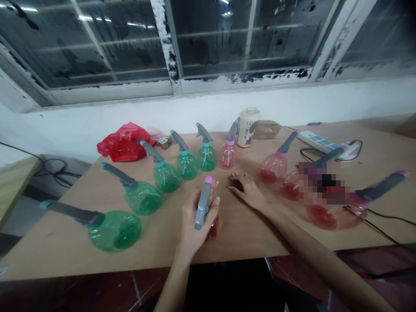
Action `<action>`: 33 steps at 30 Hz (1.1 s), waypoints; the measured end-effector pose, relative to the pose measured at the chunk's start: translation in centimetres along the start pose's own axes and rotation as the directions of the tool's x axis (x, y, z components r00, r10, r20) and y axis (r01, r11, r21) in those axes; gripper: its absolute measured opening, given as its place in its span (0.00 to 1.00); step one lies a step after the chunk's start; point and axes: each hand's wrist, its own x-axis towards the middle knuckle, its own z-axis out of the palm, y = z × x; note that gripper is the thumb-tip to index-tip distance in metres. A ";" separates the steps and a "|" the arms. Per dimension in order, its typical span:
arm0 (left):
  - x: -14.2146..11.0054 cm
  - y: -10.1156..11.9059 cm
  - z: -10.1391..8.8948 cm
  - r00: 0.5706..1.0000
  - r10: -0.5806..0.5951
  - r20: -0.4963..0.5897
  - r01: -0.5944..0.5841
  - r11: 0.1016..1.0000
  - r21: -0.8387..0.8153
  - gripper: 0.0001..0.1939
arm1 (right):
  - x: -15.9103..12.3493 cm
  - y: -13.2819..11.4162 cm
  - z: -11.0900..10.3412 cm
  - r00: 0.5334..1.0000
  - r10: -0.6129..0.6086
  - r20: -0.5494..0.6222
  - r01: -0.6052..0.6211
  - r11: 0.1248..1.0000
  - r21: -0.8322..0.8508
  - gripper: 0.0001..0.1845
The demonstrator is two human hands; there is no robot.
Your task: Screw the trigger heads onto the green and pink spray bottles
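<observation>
My left hand [193, 221] is wrapped round the neck of a red spray bottle [212, 232] near the table's front edge. Its grey trigger head with a pink nozzle sticks up above my fingers and points away from me. To the right, my right hand [248, 190] rests on the tabletop with its fingers stretched out and nothing in them. Several green spray bottles [166, 177] with grey heads stand in a curve on the left. A pink-collared spray bottle [228, 157] stands just beyond my right hand, and another red spray bottle [273, 167] is to its right.
A red plastic bag [125, 143] lies at the back left. By the wall stand a paper cup [248, 128] and a brown paper packet [267, 130]. A white power strip [325, 143] with black cables lies at the back right, beyond more red bottles [336, 216]. A pixelated patch hides part of these.
</observation>
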 end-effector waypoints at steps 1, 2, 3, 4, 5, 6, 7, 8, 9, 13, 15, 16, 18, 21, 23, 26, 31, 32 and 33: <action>0.0 0.1 0.0 1.000 -0.002 0.006 0.002 1.000 -0.004 0.16 | 0.0 0.0 0.0 1.000 0.000 0.000 0.000 1.000 -0.001 0.17; 0.1 0.2 0.0 1.000 -0.004 0.011 0.004 1.000 -0.009 0.16 | 0.0 0.0 0.0 1.000 0.001 -0.001 -0.001 1.000 -0.002 0.17; 0.1 0.3 0.0 1.000 -0.006 0.016 0.006 1.000 -0.013 0.15 | 0.0 0.0 0.0 1.000 0.002 -0.002 -0.002 1.000 -0.003 0.17; 0.1 0.3 -0.1 1.000 -0.009 0.020 0.009 1.000 -0.014 0.15 | 0.0 0.0 0.0 1.000 0.003 -0.002 -0.003 1.000 -0.003 0.17; 0.1 0.4 -0.1 1.000 -0.012 0.024 0.012 1.000 -0.010 0.15 | 0.0 0.0 0.0 1.000 0.004 -0.002 -0.004 1.000 -0.004 0.17; 0.1 0.5 -0.1 1.000 -0.015 0.025 0.015 1.000 -0.003 0.15 | 0.0 0.0 0.0 1.000 0.004 -0.002 -0.004 1.000 -0.003 0.17; 0.1 0.6 -0.1 1.000 -0.017 0.023 0.017 1.000 0.007 0.15 | 0.0 0.0 0.0 1.000 0.003 -0.002 -0.003 1.000 -0.003 0.17; 0.1 0.7 -0.1 1.000 -0.016 0.021 0.016 1.000 0.016 0.14 | 0.0 0.1 0.0 1.000 0.002 -0.002 -0.002 1.000 -0.002 0.17; 0.1 0.8 -0.1 1.000 -0.013 0.018 0.013 1.000 0.023 0.14 | 0.0 0.1 0.0 1.000 0.000 -0.002 0.000 1.000 -0.001 0.17; 0.2 1.5 -0.1 1.000 -0.015 0.021 0.014 0.999 0.051 0.11 | -0.1 0.2 0.2 1.000 -0.006 -0.006 0.006 1.000 0.002 0.17; 0.3 1.7 -0.1 0.999 -0.039 0.028 0.037 0.997 0.068 0.10 | -0.1 0.2 0.2 1.000 -0.007 -0.007 0.007 1.000 -0.001 0.17; 0.4 1.8 -0.1 0.998 -0.050 0.028 0.048 0.996 0.078 0.09 | -0.1 0.2 0.2 1.000 -0.008 -0.008 0.008 1.000 -0.003 0.17; 0.6 1.8 0.0 0.999 -0.047 0.017 0.045 0.994 0.100 0.09 | -0.1 0.2 0.2 1.000 -0.010 -0.008 0.010 1.000 -0.006 0.17; 0.7 1.5 -0.1 1.000 -0.010 0.001 0.009 0.991 0.135 0.08 | -0.1 0.2 0.1 1.000 -0.010 -0.007 0.010 1.000 -0.005 0.17; 0.7 1.2 -0.1 1.000 0.002 0.004 -0.003 0.991 0.133 0.07 | 0.0 0.1 0.1 1.000 -0.009 -0.007 0.009 1.000 -0.003 0.18; 0.5 1.0 -0.2 1.000 0.008 0.010 -0.009 0.991 0.131 0.11 | -0.1 0.1 0.1 1.000 -0.006 -0.007 0.006 1.000 0.004 0.18; 0.2 0.8 -0.1 1.000 0.029 -0.011 -0.027 0.987 0.157 0.16 | -0.1 0.1 0.1 1.000 -0.007 0.001 0.007 1.000 0.013 0.17; 0.1 0.8 -0.1 0.999 0.031 -0.017 -0.028 0.988 0.153 0.16 | -0.1 0.2 0.1 1.000 -0.008 0.003 0.008 1.000 0.013 0.17; 0.1 0.7 -0.1 0.999 0.033 -0.024 -0.029 0.989 0.148 0.17 | -0.1 0.2 0.1 1.000 -0.009 0.005 0.009 1.000 0.013 0.17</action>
